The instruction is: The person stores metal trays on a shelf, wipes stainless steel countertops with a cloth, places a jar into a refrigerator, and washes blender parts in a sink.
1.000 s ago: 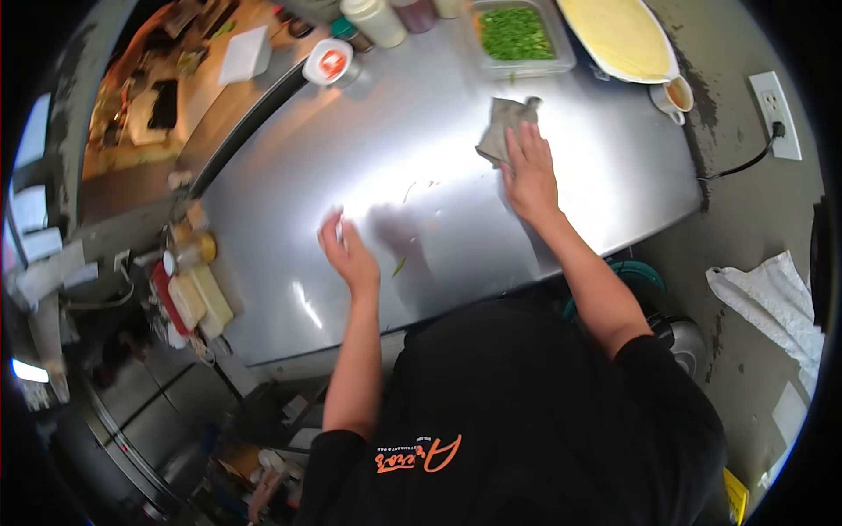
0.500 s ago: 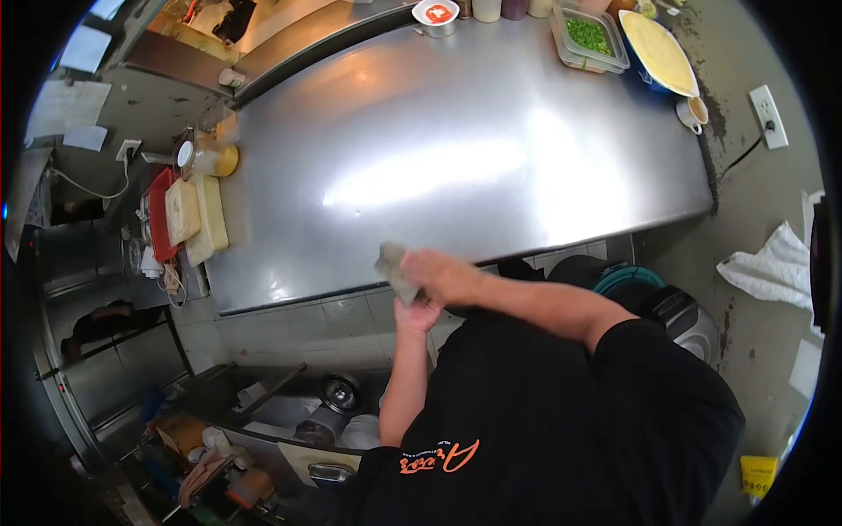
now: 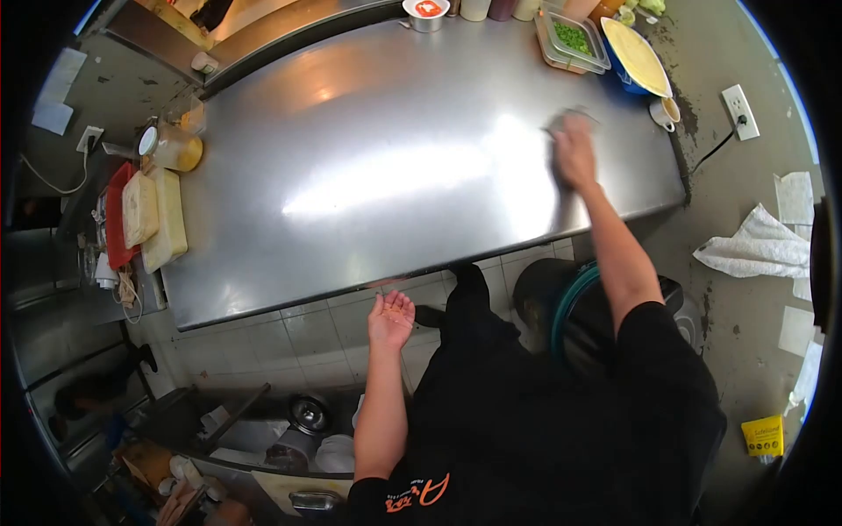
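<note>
My right hand (image 3: 575,159) presses a greyish cloth (image 3: 581,115) onto the steel table (image 3: 377,114), toward its right end. Motion blurs both the hand and the cloth. My left hand (image 3: 392,321) is held palm up just off the table's front edge, its fingers loosely stretched. Small reddish bits seem to lie in that palm, too small to make out.
Along the back right stand a clear container of chopped greens (image 3: 572,38), a blue bowl with a pale yellow top (image 3: 638,58) and a white cup (image 3: 665,113). A jar (image 3: 178,150) and tubs (image 3: 163,215) line the left end. A bin (image 3: 570,307) stands below.
My right hand has carried the cloth from the front edge to the right part of the table. My left hand has separated from it and now faces palm up.
</note>
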Demonstrator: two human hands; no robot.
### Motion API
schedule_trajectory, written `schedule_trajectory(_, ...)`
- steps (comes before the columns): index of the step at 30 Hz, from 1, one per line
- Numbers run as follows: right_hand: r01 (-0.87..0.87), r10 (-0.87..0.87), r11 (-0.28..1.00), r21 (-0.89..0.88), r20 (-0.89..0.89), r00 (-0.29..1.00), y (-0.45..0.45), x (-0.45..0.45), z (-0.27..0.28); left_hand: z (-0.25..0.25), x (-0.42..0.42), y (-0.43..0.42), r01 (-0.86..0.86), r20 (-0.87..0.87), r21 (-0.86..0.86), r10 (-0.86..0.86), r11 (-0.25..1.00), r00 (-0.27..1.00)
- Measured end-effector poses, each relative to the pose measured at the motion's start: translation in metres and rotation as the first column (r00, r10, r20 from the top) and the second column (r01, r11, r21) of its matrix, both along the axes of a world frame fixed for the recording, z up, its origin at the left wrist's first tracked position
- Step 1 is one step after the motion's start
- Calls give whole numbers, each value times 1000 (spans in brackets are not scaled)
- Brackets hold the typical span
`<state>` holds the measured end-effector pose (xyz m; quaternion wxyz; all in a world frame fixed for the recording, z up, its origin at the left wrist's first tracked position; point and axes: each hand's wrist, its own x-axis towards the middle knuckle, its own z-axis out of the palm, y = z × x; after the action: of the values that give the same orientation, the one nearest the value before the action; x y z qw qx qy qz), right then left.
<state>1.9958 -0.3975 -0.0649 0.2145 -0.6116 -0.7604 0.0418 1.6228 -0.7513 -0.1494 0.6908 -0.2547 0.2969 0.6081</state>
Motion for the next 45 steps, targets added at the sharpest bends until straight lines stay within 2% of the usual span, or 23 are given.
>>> schedule_trajectory(2, -214, 222, 972, 99, -77, 972, -3, -93, -17, 9, 1, 2, -34, 1, -47, 34, 998, 999)
schedule_trajectory(4, -398, 309, 917, -12, -608, 731, -74, -205, -4, 17, 3, 13, -55, -12, -84, 54, 995, 998)
schedule_trajectory(6, -738, 687, 673, 51, -413, 598, -157, -275, -2, 22, 13, 18, -81, -23, -138, 79, 987, 997)
schedule_trajectory(7, -783, 776, 516, -348, -197, 599, -192, -292, 61, 35, 19, 24, -82, -70, -116, 74, 990, 995)
schedule_trajectory(9, -810, 793, 586, -23, -194, 578, -225, -283, 16, 64, 29, 39, -62, -152, -85, 48, 994, 987)
schedule_trajectory(10, -759, 745, 639, -123, -144, 651, -217, -254, 27, -1, 7, 15, -85, 75, -19, 86, 996, 993)
schedule_trajectory(12, -585, 578, 781, -216, -103, 810, -189, -154, 25, 6, 11, 13, -12, 7, -75, 12, 997, 1000)
schedule_trajectory(14, -56, 55, 802, -594, -19, 998, -158, -63, 79, 7, 18, 20, -13, -4, -73, 13, 997, 1000)
schedule_trajectory(15, 23, 7, 927, -375, 80, 997, -144, -1, 46, 13, 18, 19, -16, -5, -72, 16, 997, 1000)
schedule_trajectory(18, 266, -286, 957, 115, 228, 931, -86, 141, 2, 11, 11, 10, -88, 34, -2, 88, 996, 996)
schedule_trajectory(20, 727, -750, 646, -233, -11, 662, -23, 182, -7, 6, 2, 11, -173, 26, 33, 172, 984, 985)
schedule_trajectory(21, 834, -825, 550, -54, 120, 552, -4, 153, -3, 8, -1, 4, -216, 0, 2, 216, 976, 976)
schedule_trajectory(23, 452, -452, 892, 25, 87, 888, 10, 91, -37, 14, -9, -2, -339, 13, 53, 339, 939, 941)
schedule_trajectory(25, -54, 52, 995, 88, 24, 998, 21, -41, -22, 6, -18, -4, -416, -35, 37, 418, 908, 908)
schedule_trajectory(30, -454, 464, 874, 173, -19, 886, 172, -288, -26, -1, -16, -4, -534, -39, 105, 540, 839, 841)
schedule_trajectory(33, -740, 713, 672, 0, -268, 648, 93, -393, -14, 6, -5, 1, -610, -43, 116, 617, 784, 786)
schedule_trajectory(34, -885, 741, 452, -114, -505, 443, 43, -404, -5, 9, 1, 4, -629, -18, 132, 637, 766, 771)
schedule_trajectory(35, -849, 453, 343, -403, -721, 525, -26, -398, 23, 11, 4, 7, -647, 9, 152, 653, 748, 757)
schedule_trajectory(36, -966, 604, 168, -196, -754, 258, -88, -393, -23, 1, 6, 0, -636, 148, 247, 621, 731, 770)
schedule_trajectory(38, -985, 778, -87, -147, -628, 24, -194, -347, -38, -34, 15, -23, -637, 392, 433, 503, 637, 770)
schedule_trajectory(42, -913, 651, -329, -241, -758, -35, -188, -320, 14, -17, 33, -44, -668, 160, 161, 648, 727, 744)
schedule_trajectory(44, -997, 737, -4, -71, -675, 45, -117, -353, 62, 2, 88, -77, -794, 67, -54, 796, 605, 602)
schedule_trajectory(45, -980, 749, 98, -176, -635, 189, -77, -371, 66, 19, 97, -93, -793, 112, 2, 788, 609, 605)
